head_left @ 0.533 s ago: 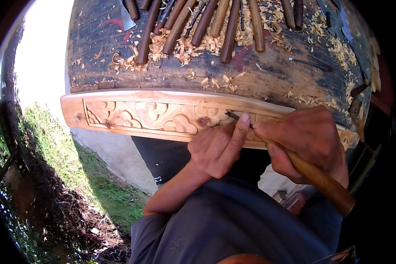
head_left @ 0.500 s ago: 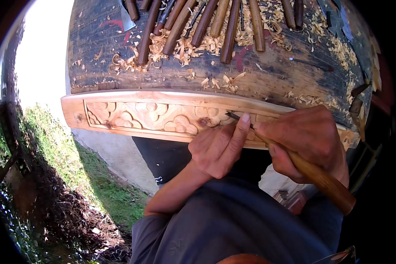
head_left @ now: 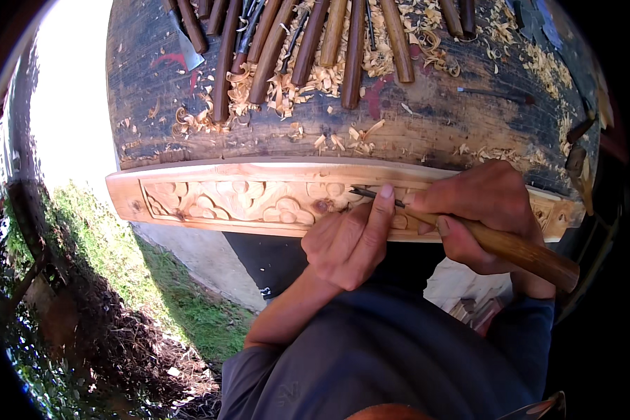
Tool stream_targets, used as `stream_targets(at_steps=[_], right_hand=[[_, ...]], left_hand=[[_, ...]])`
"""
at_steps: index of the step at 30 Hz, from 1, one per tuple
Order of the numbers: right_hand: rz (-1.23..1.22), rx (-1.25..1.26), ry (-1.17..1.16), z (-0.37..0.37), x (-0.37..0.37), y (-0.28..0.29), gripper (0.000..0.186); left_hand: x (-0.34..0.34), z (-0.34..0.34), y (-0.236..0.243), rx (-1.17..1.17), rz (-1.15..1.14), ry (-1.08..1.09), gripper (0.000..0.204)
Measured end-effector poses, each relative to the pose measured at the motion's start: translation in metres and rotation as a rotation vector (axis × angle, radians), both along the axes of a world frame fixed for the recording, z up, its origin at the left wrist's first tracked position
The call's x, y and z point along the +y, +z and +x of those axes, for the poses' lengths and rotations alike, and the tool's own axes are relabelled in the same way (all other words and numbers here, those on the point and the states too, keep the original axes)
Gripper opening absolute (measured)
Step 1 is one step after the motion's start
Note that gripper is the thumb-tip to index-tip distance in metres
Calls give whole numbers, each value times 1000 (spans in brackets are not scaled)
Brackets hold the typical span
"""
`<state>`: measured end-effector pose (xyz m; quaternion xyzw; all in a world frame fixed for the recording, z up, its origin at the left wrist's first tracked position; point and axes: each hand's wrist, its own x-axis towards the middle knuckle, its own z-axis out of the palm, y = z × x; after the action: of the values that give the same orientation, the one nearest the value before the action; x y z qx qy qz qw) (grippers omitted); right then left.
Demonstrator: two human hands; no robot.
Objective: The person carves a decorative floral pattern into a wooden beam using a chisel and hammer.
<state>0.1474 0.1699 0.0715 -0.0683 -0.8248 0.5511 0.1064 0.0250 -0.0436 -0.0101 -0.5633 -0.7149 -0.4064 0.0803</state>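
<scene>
A long wooden board with carved flowers and leaves in a recessed panel lies along the near edge of the workbench. My right hand is wrapped round the wooden handle of a carving gouge. The gouge's dark blade slants left, its tip at the carved relief right of the middle. My left hand rests against the board's near side. One of its digits lies across the blade just behind the tip, while the other fingers are curled. What those curled fingers touch underneath is hidden.
Several wood-handled carving tools lie side by side across the workbench, among curled shavings. A thin tool lies apart at the right. Near the bench's left side is a flat blade. Grass borders the paving at lower left.
The gouge's handle end has swung away from my body, so the tool lies more nearly along the board. My left digit stays on the blade. The whole view has shifted slightly.
</scene>
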Motion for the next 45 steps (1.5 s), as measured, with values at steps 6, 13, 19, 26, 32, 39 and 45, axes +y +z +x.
stream_targets(at_steps=[6, 13, 19, 26, 32, 39, 45], right_hand=[[-22, -20, 12, 14, 1, -19, 34], [-115, 110, -110, 27, -17, -40, 28], [-202, 14, -391, 57, -80, -9, 44], [-108, -89, -341, 49, -98, 15, 30], [19, -48, -398, 37, -105, 9, 29], [11, -150, -410, 34, -107, 19, 30], [61, -192, -429, 17, -101, 36, 25]], left_hand=[[1, 1, 3, 13, -25, 12, 47], [-1, 1, 6, 24, -66, -1, 56], [-12, -9, -6, 14, 46, -172, 62], [-16, -12, -9, -34, 92, -213, 59], [-15, -13, -6, -76, 101, -227, 59], [-14, -12, -8, -54, 112, -194, 60], [-14, -13, -7, -116, 106, -195, 56]])
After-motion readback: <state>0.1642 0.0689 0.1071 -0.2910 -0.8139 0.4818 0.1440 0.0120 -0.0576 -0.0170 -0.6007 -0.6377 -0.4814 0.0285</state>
